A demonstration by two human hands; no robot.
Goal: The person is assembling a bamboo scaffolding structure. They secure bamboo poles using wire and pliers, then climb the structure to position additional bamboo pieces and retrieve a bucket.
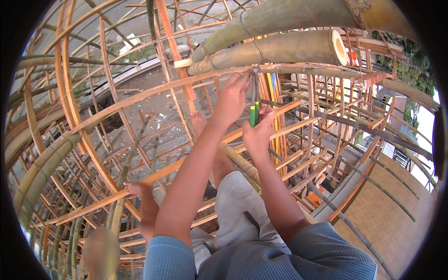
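My right hand (259, 133) is closed round the green handles of long steel pincers (255, 95) with yellow bands. The pincers stand nearly upright, their head against a curved wooden strip (186, 81) just under two thick bamboo poles (275, 49). Beside that head, my left hand (233, 93) has its fingers pinched together at the strip; what they hold, if anything, is too small to make out. A thin tie wire (254, 41) loops round the bamboo poles above.
Wooden battens and bamboo poles form an open lattice all around. My bare feet rest on it, one on a batten (151, 177) at left. Ground (158, 107) shows far below through the gaps. A tan tiled surface (378, 205) lies at lower right.
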